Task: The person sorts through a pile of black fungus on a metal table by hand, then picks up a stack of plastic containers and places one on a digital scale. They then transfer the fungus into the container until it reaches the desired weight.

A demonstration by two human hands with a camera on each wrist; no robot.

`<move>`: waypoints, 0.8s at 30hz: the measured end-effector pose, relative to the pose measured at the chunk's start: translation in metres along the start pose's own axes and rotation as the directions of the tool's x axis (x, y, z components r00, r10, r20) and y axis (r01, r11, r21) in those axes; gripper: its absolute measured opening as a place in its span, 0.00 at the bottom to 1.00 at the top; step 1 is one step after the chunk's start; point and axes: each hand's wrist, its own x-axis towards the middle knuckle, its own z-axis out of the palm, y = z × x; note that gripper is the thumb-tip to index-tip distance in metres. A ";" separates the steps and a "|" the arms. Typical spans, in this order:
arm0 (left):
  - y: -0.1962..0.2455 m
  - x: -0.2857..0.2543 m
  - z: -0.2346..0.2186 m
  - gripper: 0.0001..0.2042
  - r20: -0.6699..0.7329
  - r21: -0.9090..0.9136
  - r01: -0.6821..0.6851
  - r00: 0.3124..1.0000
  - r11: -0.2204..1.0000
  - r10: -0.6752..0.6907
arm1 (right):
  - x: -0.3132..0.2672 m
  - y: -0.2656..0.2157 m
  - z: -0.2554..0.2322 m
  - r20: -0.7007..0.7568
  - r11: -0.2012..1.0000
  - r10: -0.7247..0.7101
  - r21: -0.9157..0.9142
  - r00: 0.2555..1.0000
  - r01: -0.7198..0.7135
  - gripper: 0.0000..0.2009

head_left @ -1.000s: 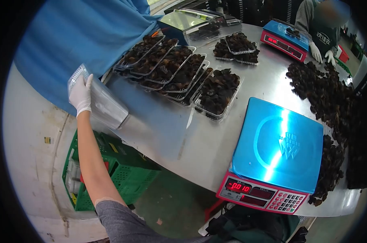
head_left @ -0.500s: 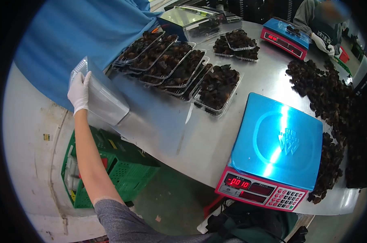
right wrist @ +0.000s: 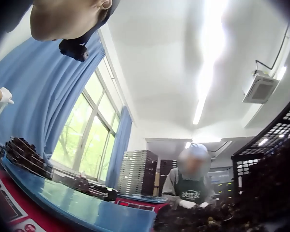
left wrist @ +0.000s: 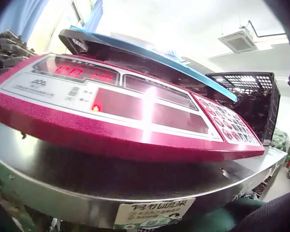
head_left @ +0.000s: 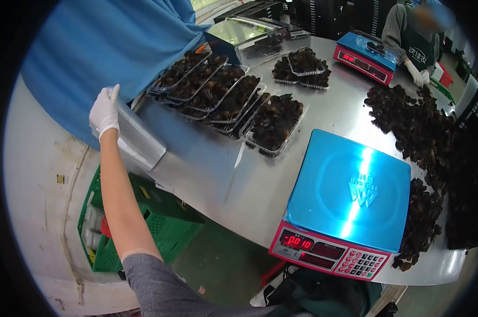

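In the head view my gloved left hand (head_left: 105, 110) grips the far end of a stack of clear plastic trays (head_left: 138, 138) at the table's left edge. The thumb lies along the stack's near side; the other fingertips are hidden. The right wrist view catches the gloved left hand (right wrist: 7, 95) at its left border. No view shows my right hand. Close to the stack, several clear trays filled with dark wood ear mushrooms (head_left: 218, 87) lean in an overlapping row. A scale with a blue pan (head_left: 352, 190) stands before my body, its display reading -0.010.
Loose wood ear mushrooms (head_left: 408, 119) are heaped along the table's right side, near a black crate (left wrist: 251, 96). Across the table, a person in an apron (head_left: 416, 42) stands beside a second scale (head_left: 364, 57). A green crate (head_left: 170, 232) sits below the left edge; a blue curtain (head_left: 112, 47) hangs behind.
My left hand lifted the tray stack's far end slightly, then lowered it, and now covers more of that end. The head view shifted a little. The other person's hands came together.
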 end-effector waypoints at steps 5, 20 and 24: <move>-0.005 -0.007 -0.012 0.31 0.026 -0.005 0.030 0.999 1.000 -0.030 | -0.002 0.005 -0.003 0.013 1.000 0.005 -0.003 1.000 -0.005 0.14; -0.052 -0.013 0.017 0.22 -0.039 -0.249 -0.210 0.978 0.945 0.207 | -0.028 -0.010 -0.085 -0.260 0.987 -0.151 -0.098 0.954 0.130 0.14; -0.075 -0.020 0.029 0.23 -0.449 -0.592 -0.221 0.889 0.775 -0.089 | 0.028 -0.208 -0.165 -0.569 0.832 -0.399 0.104 0.719 0.545 0.13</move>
